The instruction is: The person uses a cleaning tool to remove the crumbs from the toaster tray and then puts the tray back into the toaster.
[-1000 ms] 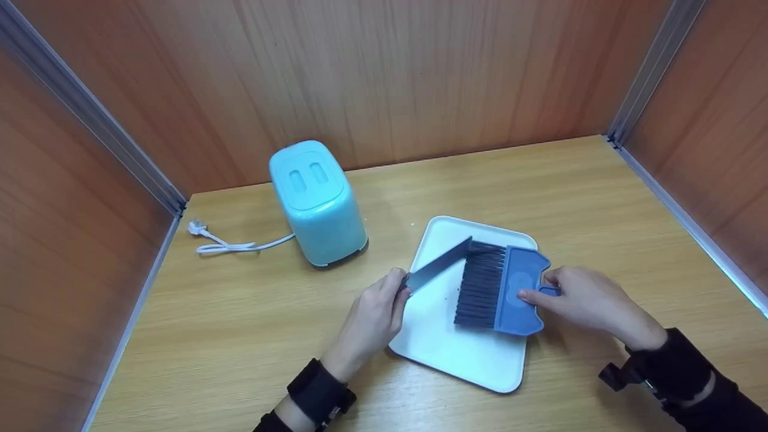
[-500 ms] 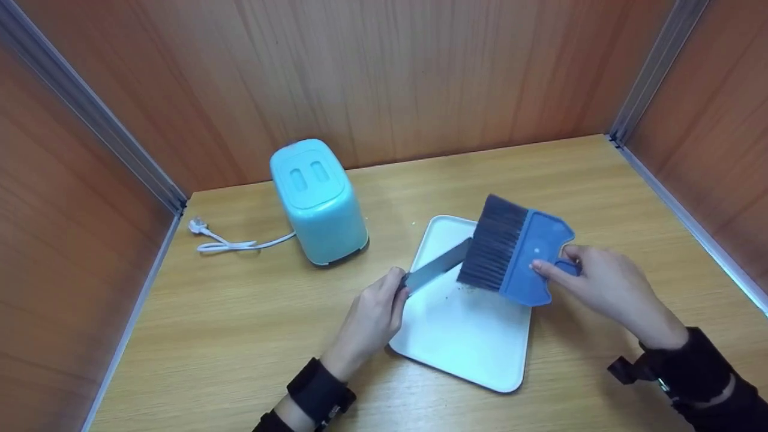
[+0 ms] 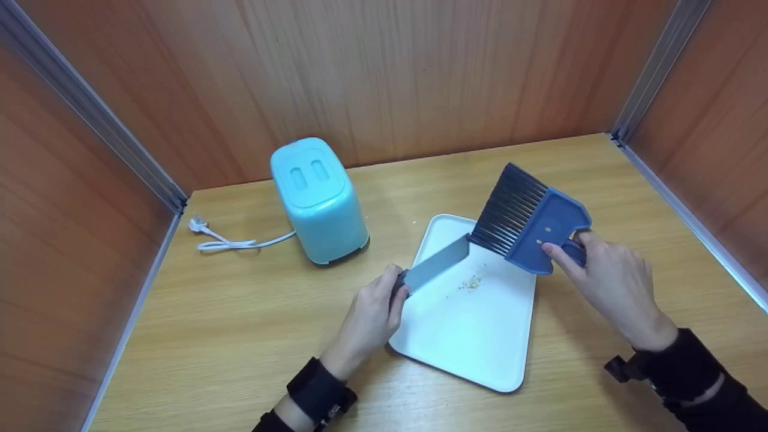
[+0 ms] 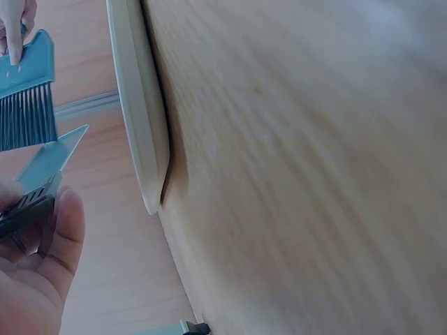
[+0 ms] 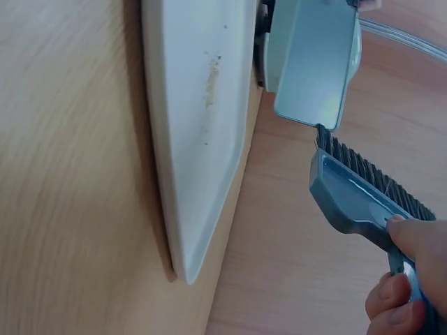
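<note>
In the head view my left hand [image 3: 371, 312] grips the dark slotted end of a thin grey crumb tray [image 3: 438, 264], tilted above a white tray [image 3: 468, 342]. My right hand [image 3: 618, 282] holds a blue hand brush [image 3: 543, 231] by its looped handle, thumb on its flat side. The dark bristles [image 3: 509, 207] point up and left, their lower corner at the far end of the crumb tray; the right wrist view shows them meeting there. Light brown crumbs [image 3: 471, 283] lie on the white tray, below the crumb tray.
A turquoise toaster [image 3: 318, 204] with its lid on stands left of the white tray. Its white cord and plug [image 3: 225, 243] lie to its left. Wooden panels [image 3: 420, 78] enclose the table at the back and both sides. Tiny specks lie near the toaster.
The brush has moved up and right, off the white tray, uncovering the crumbs, and has tilted so its bristles point higher. The left hand and crumb tray have hardly moved.
</note>
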### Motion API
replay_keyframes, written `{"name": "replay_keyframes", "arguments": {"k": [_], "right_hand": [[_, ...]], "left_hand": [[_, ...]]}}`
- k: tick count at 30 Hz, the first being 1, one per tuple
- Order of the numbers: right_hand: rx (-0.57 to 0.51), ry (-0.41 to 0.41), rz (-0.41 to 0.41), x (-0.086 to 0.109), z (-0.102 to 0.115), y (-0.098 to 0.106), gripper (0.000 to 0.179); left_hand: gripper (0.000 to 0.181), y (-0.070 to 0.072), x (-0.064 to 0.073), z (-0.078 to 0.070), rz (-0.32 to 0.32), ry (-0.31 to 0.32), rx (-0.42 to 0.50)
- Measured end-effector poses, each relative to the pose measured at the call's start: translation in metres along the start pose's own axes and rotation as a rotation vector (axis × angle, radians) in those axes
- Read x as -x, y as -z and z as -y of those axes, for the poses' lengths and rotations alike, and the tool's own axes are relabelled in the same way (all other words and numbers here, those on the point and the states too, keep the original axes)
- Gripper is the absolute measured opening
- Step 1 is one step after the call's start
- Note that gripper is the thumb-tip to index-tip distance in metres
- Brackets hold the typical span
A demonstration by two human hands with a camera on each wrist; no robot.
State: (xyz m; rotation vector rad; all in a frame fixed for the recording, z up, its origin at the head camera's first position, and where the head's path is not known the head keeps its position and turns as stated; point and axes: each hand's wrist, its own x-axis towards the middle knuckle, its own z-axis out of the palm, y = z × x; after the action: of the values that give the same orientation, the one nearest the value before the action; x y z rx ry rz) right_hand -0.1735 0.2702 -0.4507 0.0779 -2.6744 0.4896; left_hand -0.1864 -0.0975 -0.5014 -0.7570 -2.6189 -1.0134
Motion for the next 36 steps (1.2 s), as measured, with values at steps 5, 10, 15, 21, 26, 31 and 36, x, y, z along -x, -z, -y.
{"name": "replay_keyframes", "arguments": {"k": [5, 10, 15, 21, 26, 31, 36], "right_hand": [[0.001, 0.053, -0.028, 0.002, 0.002, -0.008, 0.052], [0.029, 0.116, -0.048, 0.006, 0.003, -0.015, 0.048], [0.088, 0.140, -0.022, 0.008, 0.002, -0.018, 0.050], [0.091, 0.129, -0.032, 0.009, 0.001, -0.011, 0.053], [0.023, 0.123, -0.085, 0.007, 0.004, -0.007, 0.045], [0.003, 0.144, -0.104, 0.006, 0.005, -0.009, 0.042], [0.056, 0.182, -0.091, 0.008, 0.005, -0.013, 0.041]], "left_hand": [[0.012, -0.001, -0.001, 0.000, -0.004, 0.011, 0.013], [0.014, -0.001, -0.001, 0.000, -0.003, 0.032, 0.027], [0.015, 0.000, -0.001, -0.001, 0.006, 0.050, 0.038], [0.013, -0.001, -0.001, 0.002, -0.015, 0.018, 0.018], [0.013, -0.001, -0.002, 0.003, -0.021, 0.009, 0.015], [0.014, 0.000, -0.002, 0.001, 0.009, 0.045, 0.031], [0.014, 0.001, -0.002, 0.000, 0.028, 0.071, 0.042]]}}
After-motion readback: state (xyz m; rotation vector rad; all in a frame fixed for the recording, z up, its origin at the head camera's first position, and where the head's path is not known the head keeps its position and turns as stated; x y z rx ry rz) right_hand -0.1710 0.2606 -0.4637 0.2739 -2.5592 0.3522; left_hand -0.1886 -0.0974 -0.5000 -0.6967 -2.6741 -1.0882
